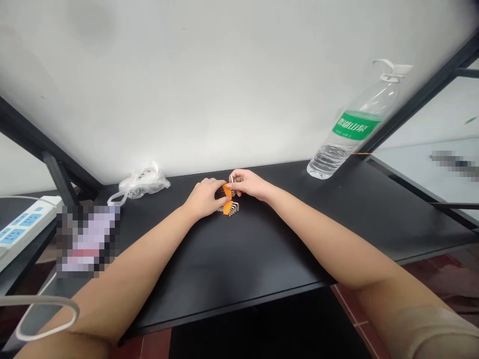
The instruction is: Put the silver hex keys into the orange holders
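My left hand (205,198) is closed, thumb and fingers gripping an orange hex key holder (227,190) at the middle of the black table. A second orange piece (228,208) sits just below it, with the bent silver ends of several hex keys (235,209) sticking out to the right. Whether the two orange pieces are joined, I cannot tell. In a pinch at the upper holder's right side, my right hand (249,184) has a small silver hex key (231,179), its end showing above the fingers. The fingers hide much of the upper holder.
A large water bottle (346,127) with a green label stands at the back right by the wall. A clear plastic bag (144,182) lies at the back left. Further left are a blurred-out flat object (88,242), a white power strip (28,222) and a white cable (41,300).
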### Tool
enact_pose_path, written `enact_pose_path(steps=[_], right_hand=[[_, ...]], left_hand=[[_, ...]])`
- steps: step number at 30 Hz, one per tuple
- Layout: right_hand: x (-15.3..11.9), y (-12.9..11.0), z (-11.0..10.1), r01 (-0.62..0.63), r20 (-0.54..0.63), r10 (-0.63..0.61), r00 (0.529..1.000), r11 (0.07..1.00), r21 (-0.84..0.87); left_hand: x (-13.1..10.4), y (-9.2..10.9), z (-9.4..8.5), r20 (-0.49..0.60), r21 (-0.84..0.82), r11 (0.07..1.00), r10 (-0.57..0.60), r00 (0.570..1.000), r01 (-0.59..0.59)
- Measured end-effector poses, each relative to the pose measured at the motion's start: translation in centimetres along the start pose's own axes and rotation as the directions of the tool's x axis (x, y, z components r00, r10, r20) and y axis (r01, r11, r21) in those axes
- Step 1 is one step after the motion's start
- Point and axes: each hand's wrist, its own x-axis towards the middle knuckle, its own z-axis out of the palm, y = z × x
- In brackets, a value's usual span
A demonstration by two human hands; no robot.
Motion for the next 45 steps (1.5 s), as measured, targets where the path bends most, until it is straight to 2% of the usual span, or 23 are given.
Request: enact_pose_path(steps=[1,3,6,9,12,15,19,25,29,32,37,45], right_hand=[[0.1,0.0,0.3,0.0,-0.007,0.0,1.0,1.0,0.017],[0.4,0.2,1.2,0.016,-0.112,-0.018,0.994,1.0,-0.017],[0.9,0.4,2.8,0.032,-0.299,-0.091,0.95,0.98,-0.196],[1.1,0.5,3.7,0.026,-0.355,-0.129,0.926,0.959,-0.281],[1.2,0.6,3.9,0.006,-0.385,-0.092,0.918,0.976,-0.218],[1.3,0.6,4.0,0.024,-0.371,-0.04,0.928,0.999,-0.048],[1.2,0.2,4.1,0.097,-0.328,-0.078,0.941,0.994,0.041],[0.8,-0.2,4.2,0.05,-0.363,0.042,0.931,0.969,0.242],[0.7,-0.3,4.4,0.096,-0.469,-0.009,0.883,0.982,0.163],[0.7,-0.4,4.4,0.111,-0.496,-0.051,0.867,0.989,0.093],[0.8,-0.3,4.3,0.1,-0.45,-0.069,0.89,0.994,0.047],[1.0,0.1,3.1,-0.005,-0.292,0.089,0.952,0.96,0.278]], left_hand=[[0.0,0.2,0.0,0.007,0.004,1.0,0.011,1.0,-0.011],[0.1,0.5,-0.1,0.005,0.019,0.999,0.029,1.0,-0.029],[0.4,1.0,0.1,-0.032,0.051,0.999,0.014,0.999,-0.013],[0.6,1.5,0.3,-0.07,0.05,0.999,0.0,0.998,0.004],[0.6,2.1,0.5,-0.064,0.011,1.0,-0.011,0.998,0.012],[0.6,2.5,0.4,-0.068,-0.014,0.998,-0.056,0.996,0.055],[0.5,2.7,0.2,-0.066,0.018,0.997,-0.08,0.995,0.081],[0.4,3.0,0.2,-0.104,0.106,0.993,-0.039,0.994,0.05],[0.5,3.1,0.4,-0.074,0.099,0.995,0.003,0.997,0.004],[0.5,3.1,0.4,-0.084,0.102,0.994,0.033,0.996,-0.024],[0.7,3.0,0.1,-0.093,0.194,0.98,0.067,0.993,-0.048],[0.9,1.1,-0.1,-0.047,0.172,0.978,0.126,0.991,-0.116]])
